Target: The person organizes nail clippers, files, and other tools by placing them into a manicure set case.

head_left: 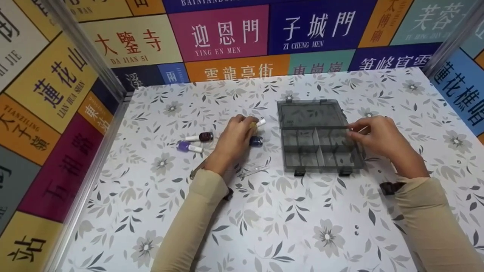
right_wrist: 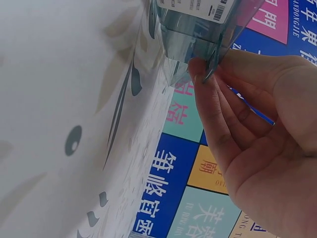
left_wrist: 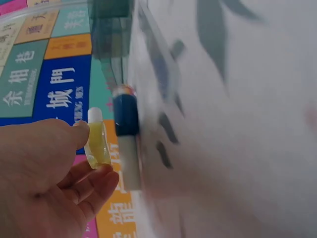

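My left hand (head_left: 236,138) pinches a small bottle of yellow nail polish (left_wrist: 97,146) with a white cap, lifted off the table. Just beside that hand lies a dark blue nail polish bottle (head_left: 256,141); the left wrist view shows its pale cap. To the left on the table are a dark red nail polish bottle (head_left: 206,136) and a purple one (head_left: 184,146), both white-capped. A grey see-through compartment box (head_left: 321,170) lies with its lid (head_left: 312,115) folded back. The right hand (head_left: 378,136) pinches the box's right edge between thumb and fingers.
A clear slender piece (head_left: 254,172) lies near the left forearm. The flower-patterned table (head_left: 295,234) ends at printed panels (head_left: 223,34) at the back and sides. A white label (right_wrist: 203,7) sticks to the box.
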Demonstrator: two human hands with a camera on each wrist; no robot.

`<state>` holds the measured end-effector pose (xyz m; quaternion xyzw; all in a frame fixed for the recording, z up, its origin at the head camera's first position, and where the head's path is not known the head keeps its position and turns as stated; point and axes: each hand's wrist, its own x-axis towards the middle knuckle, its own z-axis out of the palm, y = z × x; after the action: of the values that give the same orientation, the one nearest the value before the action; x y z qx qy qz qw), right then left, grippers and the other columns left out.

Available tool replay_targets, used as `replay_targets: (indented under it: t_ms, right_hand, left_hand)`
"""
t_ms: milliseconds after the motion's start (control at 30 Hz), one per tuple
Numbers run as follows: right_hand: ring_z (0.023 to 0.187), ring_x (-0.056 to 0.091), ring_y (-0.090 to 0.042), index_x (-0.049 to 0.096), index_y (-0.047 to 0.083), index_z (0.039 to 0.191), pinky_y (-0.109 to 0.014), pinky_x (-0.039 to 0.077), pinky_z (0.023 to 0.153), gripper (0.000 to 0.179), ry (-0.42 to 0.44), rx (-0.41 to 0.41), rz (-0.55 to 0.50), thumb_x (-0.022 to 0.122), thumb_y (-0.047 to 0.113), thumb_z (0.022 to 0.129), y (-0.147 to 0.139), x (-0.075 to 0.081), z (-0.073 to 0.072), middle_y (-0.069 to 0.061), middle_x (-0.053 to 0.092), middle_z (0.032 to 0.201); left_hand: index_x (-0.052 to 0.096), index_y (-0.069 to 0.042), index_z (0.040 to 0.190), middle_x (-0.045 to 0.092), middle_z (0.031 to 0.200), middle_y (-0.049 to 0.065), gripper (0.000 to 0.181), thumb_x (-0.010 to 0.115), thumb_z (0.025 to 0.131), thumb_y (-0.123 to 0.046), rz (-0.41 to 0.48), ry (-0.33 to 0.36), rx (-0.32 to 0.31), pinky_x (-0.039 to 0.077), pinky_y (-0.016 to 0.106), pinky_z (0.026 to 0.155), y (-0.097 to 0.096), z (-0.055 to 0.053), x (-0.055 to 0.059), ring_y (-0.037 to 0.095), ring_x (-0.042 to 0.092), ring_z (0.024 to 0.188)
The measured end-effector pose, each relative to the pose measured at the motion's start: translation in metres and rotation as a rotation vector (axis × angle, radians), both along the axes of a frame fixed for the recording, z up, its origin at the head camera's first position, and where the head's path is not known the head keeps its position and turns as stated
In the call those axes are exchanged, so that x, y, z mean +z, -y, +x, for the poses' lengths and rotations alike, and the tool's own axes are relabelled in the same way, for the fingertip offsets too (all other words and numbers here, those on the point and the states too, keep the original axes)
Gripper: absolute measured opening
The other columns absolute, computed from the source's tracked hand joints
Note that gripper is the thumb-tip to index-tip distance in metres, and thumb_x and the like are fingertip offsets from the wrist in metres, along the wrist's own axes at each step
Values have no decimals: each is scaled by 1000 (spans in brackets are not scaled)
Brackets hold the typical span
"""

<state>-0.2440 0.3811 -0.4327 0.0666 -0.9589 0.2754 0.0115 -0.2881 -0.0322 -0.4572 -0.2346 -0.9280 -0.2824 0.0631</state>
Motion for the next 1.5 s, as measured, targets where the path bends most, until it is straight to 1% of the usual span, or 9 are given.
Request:
replay_targets:
  t_ms: [167,300,400,467,733,933,1200,1333,1500]
  right_hand:
    - [100,78,-42,82,6,121,-14,49,65,24,0,0,4,76,19,102,0,0,0,-21,81,111]
    - [98,79,-42,82,5,120,-12,49,64,24,-24,12,7,77,19,102,-1,-2,-1,-22,81,110]
    - [97,79,-42,82,4,120,-11,48,64,24,-33,15,7,78,19,101,-2,-3,-1,-22,82,109]
    - [96,79,-42,83,4,119,-11,48,64,24,-34,17,5,78,19,101,-1,-4,-2,-21,82,109]
    - [98,79,-43,83,4,119,-11,49,63,23,-25,11,-7,78,18,101,0,-3,-1,-23,81,109]
    - [98,79,-43,82,3,120,-11,49,63,24,-23,8,-14,78,18,101,0,-4,-1,-23,81,110]
    - [95,79,-40,83,4,119,-13,50,62,23,-26,-4,-12,78,18,101,-1,-3,-1,-22,82,109]
    - [95,80,-40,83,5,118,-13,50,62,23,-34,-1,-11,78,19,100,0,-3,0,-21,82,107]
    - [97,80,-41,83,5,119,-12,49,63,24,-31,0,-18,78,19,100,0,-3,0,-21,82,108]
  left_hand:
    - [68,-15,141,67,129,15,31,57,113,-22,-9,-58,-50,58,48,104,-11,5,7,34,66,121]
    - [70,-14,139,70,127,15,30,58,113,-23,-13,-116,-87,59,49,104,-23,7,11,35,68,120]
    - [71,-14,137,71,125,14,29,59,112,-25,-1,-134,-105,60,47,101,-30,9,12,33,69,118]
    - [71,-13,136,71,124,13,29,61,112,-24,15,-138,-119,60,46,101,-34,10,12,33,69,117]
    - [70,-12,136,70,127,13,29,59,113,-25,16,-137,-160,58,44,105,-49,13,10,32,67,123]
    - [69,-15,138,69,128,10,29,57,114,-27,-13,-118,-156,58,41,105,-58,13,7,28,65,124]
    - [69,-16,138,69,124,9,30,57,113,-28,-28,-152,-180,60,40,100,-69,15,4,27,66,119]
    - [69,-17,139,69,123,7,31,58,113,-30,-24,-158,-173,60,40,98,-72,15,2,25,67,118]
    - [69,-18,139,69,126,7,31,58,113,-31,-16,-156,-165,60,40,100,-76,15,0,25,66,122]
